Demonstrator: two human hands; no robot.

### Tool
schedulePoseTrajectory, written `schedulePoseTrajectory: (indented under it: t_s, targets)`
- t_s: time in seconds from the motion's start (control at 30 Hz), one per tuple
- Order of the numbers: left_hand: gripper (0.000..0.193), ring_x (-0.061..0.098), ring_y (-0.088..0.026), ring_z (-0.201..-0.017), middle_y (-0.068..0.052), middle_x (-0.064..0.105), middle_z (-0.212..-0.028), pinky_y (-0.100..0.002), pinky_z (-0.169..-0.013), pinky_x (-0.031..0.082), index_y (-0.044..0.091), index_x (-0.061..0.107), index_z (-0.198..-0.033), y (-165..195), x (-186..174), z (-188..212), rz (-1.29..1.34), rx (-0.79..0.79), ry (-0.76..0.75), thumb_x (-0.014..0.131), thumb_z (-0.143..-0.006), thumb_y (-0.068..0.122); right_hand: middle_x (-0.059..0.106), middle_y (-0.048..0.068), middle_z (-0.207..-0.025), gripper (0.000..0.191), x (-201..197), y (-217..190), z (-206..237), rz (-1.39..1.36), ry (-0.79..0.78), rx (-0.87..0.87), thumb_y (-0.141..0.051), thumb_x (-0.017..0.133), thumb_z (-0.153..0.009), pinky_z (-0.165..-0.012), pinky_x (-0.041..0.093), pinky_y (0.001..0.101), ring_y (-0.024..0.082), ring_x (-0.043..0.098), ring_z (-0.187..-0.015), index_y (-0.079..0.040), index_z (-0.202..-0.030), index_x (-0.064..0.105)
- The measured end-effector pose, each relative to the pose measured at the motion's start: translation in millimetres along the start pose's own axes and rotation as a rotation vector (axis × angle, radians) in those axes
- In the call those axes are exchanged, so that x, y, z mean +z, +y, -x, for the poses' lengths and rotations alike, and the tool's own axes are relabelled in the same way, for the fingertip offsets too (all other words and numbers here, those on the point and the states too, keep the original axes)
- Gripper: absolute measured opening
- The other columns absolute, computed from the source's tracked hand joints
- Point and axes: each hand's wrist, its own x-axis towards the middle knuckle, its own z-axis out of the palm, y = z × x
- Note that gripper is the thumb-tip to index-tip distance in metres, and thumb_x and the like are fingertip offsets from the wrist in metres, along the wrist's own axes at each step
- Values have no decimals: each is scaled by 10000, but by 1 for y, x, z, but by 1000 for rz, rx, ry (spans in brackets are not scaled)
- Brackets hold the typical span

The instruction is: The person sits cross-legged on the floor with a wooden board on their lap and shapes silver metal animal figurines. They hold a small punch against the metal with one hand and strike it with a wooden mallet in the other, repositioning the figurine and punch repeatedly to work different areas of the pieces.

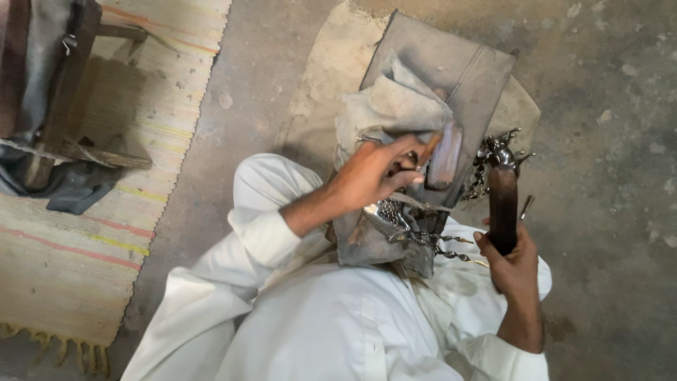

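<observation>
Grey worn leather pouch (423,127) lies in lap w/ flap open. Left hand (374,175) on pouch front, fingers curled round a small brown stick-like tool (429,149). Right hand (513,262), right of pouch, fist closed on dark wooden handle w/ hooked metal head (502,194). Twisted chain (423,236) dangles below; best to grip firm, keep chain untangled.

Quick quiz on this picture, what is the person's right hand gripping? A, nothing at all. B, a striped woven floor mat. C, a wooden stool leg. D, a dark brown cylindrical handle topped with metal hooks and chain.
D: the right hand is closed around the lower end of the dark brown cylindrical handle, whose metal hooks and chain stick out at the top.
</observation>
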Motion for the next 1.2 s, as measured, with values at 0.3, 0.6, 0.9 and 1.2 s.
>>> schedulePoseTrajectory:
  t_s: [0.3, 0.6, 0.9, 1.2]
  targets:
    - [390, 759, -310, -887, -159, 765, -1028, -366, -698, 611, 38, 576, -1304, -18, 28, 31, -133, 153, 296, 732, -965, 147, 629, 90, -866, 299, -7, -110, -18, 499, 218, -588, -111, 836, -964, -728, 476, 302, 158, 596, -756, -13, -1157, 630]
    - [263, 783, -182, -821, -96, 762, -922, -315, -712, 654, 35, 614, -1132, -34, 35, 37, -7, 128, 414, 765, -959, 162, 723, 111, -925, 407, 1, -192, -23, 955, -27, -663, -86, 801, -810, -717, 516, 427, 338, 719, -827, -115, -1203, 699]
    - [174, 712, -118, -789, -72, 724, -934, -255, -723, 604, -25, 595, -1090, -56, -22, 76, 225, -115, 414, 467, -1011, 63, 683, 40, -924, 354, 11, -73, -33, 44, -437, -134, -256, 802, -888, -650, 496, 280, 71, 590, -773, -22, -1135, 706]
    - [379, 579, -178, -805, -89, 587, -970, -332, -677, 485, -2, 705, -1134, -74, -24, 84, -101, -250, 203, 765, -946, 320, 763, 166, -1181, 729, -8, -11, 3, -477, -446, -122, -477, 895, -797, -628, 492, 237, 73, 610, -695, 60, -1234, 666]
